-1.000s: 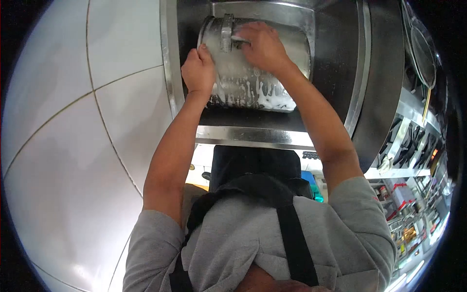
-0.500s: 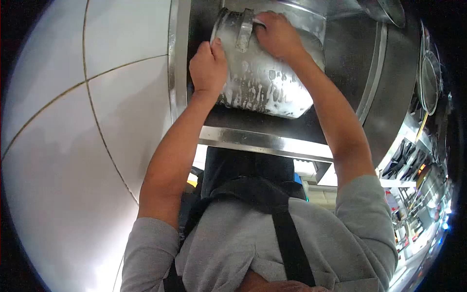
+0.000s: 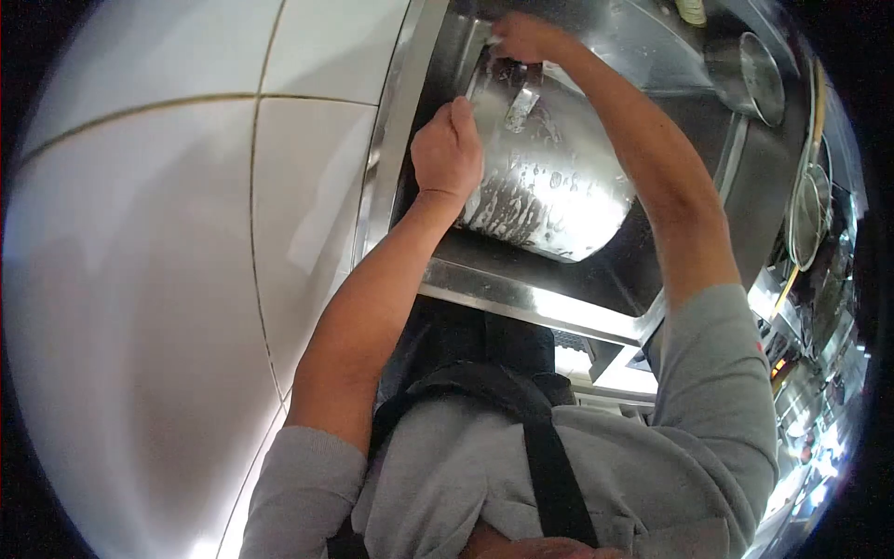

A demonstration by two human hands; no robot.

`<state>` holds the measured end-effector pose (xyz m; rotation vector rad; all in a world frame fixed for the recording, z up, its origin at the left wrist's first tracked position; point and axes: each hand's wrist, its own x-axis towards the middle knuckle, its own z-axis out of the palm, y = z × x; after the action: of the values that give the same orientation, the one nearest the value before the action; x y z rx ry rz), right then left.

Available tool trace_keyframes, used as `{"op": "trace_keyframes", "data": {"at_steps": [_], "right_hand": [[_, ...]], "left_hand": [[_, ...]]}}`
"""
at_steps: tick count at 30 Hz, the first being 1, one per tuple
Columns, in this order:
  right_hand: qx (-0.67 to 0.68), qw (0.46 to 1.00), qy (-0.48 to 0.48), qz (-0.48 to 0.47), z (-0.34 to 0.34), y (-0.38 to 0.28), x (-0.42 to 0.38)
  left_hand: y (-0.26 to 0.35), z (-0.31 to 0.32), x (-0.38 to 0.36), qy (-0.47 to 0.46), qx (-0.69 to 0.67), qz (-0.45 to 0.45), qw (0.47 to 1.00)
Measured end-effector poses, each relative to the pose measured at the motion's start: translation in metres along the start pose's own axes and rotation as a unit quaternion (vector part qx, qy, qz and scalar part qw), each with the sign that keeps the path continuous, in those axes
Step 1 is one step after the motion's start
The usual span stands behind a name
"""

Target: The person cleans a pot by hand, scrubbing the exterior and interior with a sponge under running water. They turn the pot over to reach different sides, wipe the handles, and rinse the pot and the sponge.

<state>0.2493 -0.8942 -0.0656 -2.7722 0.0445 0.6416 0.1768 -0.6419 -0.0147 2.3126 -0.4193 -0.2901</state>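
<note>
A large metal pot point(image 3: 549, 177), streaked with soapy suds, lies on its side in a metal sink point(image 3: 643, 270). Its mouth faces left, and a metal handle point(image 3: 523, 109) sticks out from its wall. My left hand point(image 3: 449, 149) is closed on the near part of the rim, thumb uppermost. At the far end of the rim, my right hand point(image 3: 523, 39) is bent over the edge beyond the handle. Its fingers are curled, with a bit of white at the fingertips; whether that is foam or a scrubber I cannot make out. The pot's inside is hidden.
A round metal vessel point(image 3: 750, 79) sits at the sink's right side. Mesh strainers point(image 3: 810, 219) with long handles are farther right. White tiled wall point(image 3: 317, 177) borders the sink on the left. A yellowish object point(image 3: 691, 11) shows at the top edge.
My right hand has moved from beside the handle to the far rim of the pot. The handle has tilted. The camera view has shifted, while my left hand stays on the rim.
</note>
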Motion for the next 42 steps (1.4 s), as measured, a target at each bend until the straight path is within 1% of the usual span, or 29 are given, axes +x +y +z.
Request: {"op": "trace_keyframes", "data": {"at_steps": [2,4,6,8,9,10,11,12,13,14,15,18,19,22,23,24,25,26,28,29,30,32,33,35,36,38,39,41,42], "right_hand": [[0.019,1.0,0.022,0.004,-0.009,-0.033,-0.046],[-0.057,0.983,0.164,-0.052,-0.003,-0.068,-0.083],[-0.094,0.981,0.166,-0.03,0.004,-0.123,-0.139],[0.012,0.955,0.286,-0.076,0.056,-0.155,-0.198],[0.053,0.949,0.3,-0.086,0.076,-0.158,-0.226],[0.089,0.939,0.316,-0.098,0.086,-0.148,-0.243],[0.087,0.94,0.316,-0.096,0.087,-0.135,-0.248],[0.067,0.934,0.348,-0.044,0.087,-0.122,-0.248],[0.048,0.925,0.377,0.007,0.089,-0.112,-0.243],[0.116,0.942,0.292,0.118,0.081,-0.091,-0.217],[0.193,0.911,0.314,0.183,0.073,-0.068,-0.185],[0.14,0.909,0.334,0.204,0.071,-0.052,-0.163],[0.136,0.91,0.334,0.204,0.071,-0.05,-0.174],[0.146,0.925,0.348,0.041,0.073,-0.053,-0.241],[0.197,0.912,0.335,0.13,0.075,-0.047,-0.234],[0.304,0.867,0.327,0.221,0.06,-0.036,-0.213],[0.404,0.802,0.311,0.311,0.046,-0.016,-0.182],[0.317,0.863,0.322,0.224,0.058,0.024,-0.131],[0.304,0.891,0.263,0.211,0.055,0.027,-0.083],[0.379,0.858,0.193,0.289,0.032,-0.001,-0.071],[0.382,0.855,0.188,0.295,0.025,-0.001,-0.069],[0.248,0.923,0.094,0.278,0.015,0.001,-0.065],[0.246,0.924,0.089,0.279,0.017,-0.004,-0.068],[0.198,0.919,0.198,0.278,0.028,-0.014,-0.075],[0.202,0.919,0.194,0.278,0.025,-0.024,-0.084],[0.13,0.917,0.322,0.196,0.026,-0.045,-0.113],[0.13,0.919,0.317,0.197,0.031,-0.058,-0.13],[0.049,0.893,0.436,0.103,0.037,-0.086,-0.155],[0.05,0.894,0.434,0.1,0.041,-0.092,-0.161]], "left_hand": [[-0.001,0.002,-0.005,-0.001,-0.016,-0.001,1.0],[-0.002,-0.005,0.0,0.007,-0.178,-0.086,0.98],[-0.03,0.011,0.007,0.074,-0.185,0.01,0.98],[-0.015,-0.005,0.009,-0.072,-0.25,-0.133,0.956],[-0.014,-0.002,0.007,-0.062,-0.139,-0.04,0.987],[-0.01,0.001,0.007,-0.063,-0.144,-0.036,0.987],[-0.008,0.002,0.003,-0.055,-0.054,-0.011,0.997],[-0.01,0.003,0.001,-0.044,0.04,0.01,0.998],[-0.011,0.006,0.001,-0.019,0.066,0.028,0.997],[-0.013,0.006,0.002,-0.022,0.07,0.023,0.997],[-0.013,0.005,0.001,-0.018,0.081,0.039,0.996],[-0.011,0.007,-0.002,-0.006,0.097,0.068,0.993],[-0.012,0.007,-0.002,0.007,0.104,0.071,0.992],[-0.015,0.011,0.0,0.006,0.094,0.068,0.993],[-0.014,0.01,0.003,0.01,0.094,0.066,0.993],[-0.012,0.009,0.002,-0.001,0.095,0.056,0.994],[-0.01,0.008,0.0,-0.015,0.097,0.047,0.994],[-0.008,0.007,0.001,-0.014,0.099,0.048,0.994],[-0.008,0.007,0.001,-0.012,0.108,0.047,0.993],[-0.01,0.009,-0.001,-0.02,0.112,0.046,0.992],[-0.011,0.01,-0.001,-0.008,0.116,0.054,0.992],[-0.012,0.011,-0.001,-0.002,0.116,0.058,0.992],[-0.012,0.01,-0.001,-0.003,0.113,0.057,0.992],[-0.013,0.009,0.001,-0.011,0.114,0.051,0.992],[-0.014,0.009,0.004,-0.014,0.118,0.049,0.992],[-0.015,0.011,0.004,-0.003,0.106,0.075,0.992],[-0.014,0.014,0.003,-0.007,0.105,0.072,0.992],[-0.014,0.014,0.005,-0.007,0.09,0.079,0.993],[-0.017,0.016,0.006,-0.006,0.09,0.076,0.993]]}}
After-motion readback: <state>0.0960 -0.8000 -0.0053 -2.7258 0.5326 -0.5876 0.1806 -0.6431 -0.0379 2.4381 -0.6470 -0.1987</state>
